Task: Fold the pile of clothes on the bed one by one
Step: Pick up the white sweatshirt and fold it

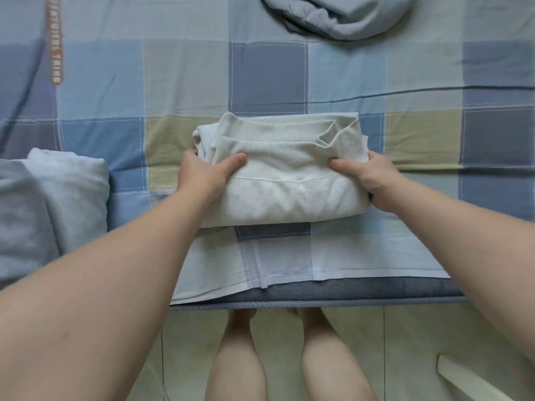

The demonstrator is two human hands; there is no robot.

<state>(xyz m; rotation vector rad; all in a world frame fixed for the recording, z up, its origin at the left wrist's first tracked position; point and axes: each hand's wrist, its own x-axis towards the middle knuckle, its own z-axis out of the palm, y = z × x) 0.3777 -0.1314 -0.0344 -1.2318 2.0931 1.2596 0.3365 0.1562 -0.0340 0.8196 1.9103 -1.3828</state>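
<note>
In the head view, both bare forearms are stretched forward over the near edge of the bed, which is covered by a checked sheet of blue, grey and olive squares point(269, 76). A folded cream-white knitted garment with a ribbed band point(286, 180) lies at the middle of the sheet, close to the near edge, and is held at its two ends.

The left hand point(202, 175) is clamped on the garment's left end: the thumb is laid flat on top, pointing inward, and the fingers are curled round the edge, out of sight. The right hand point(373, 180) is set the same way on the right end, thumb pressed on the upper layer and fingers tucked beneath the fold. The wrists are kept level and the palms face each other across the cloth.

A narrow orange strip with white lettering point(53, 44) runs along the sheet at the far left; only the word "THING" at its lower end can be made out, and the rest is too blurred to read.

A pale blue and white stack of clothes point(58, 192) is seen at the left, well apart from the garment, and a rumpled grey-blue bundle point(341, 15) lies at the far side. Bare legs point(237, 357) are seen below, on a pale tiled floor point(405, 342).
</note>
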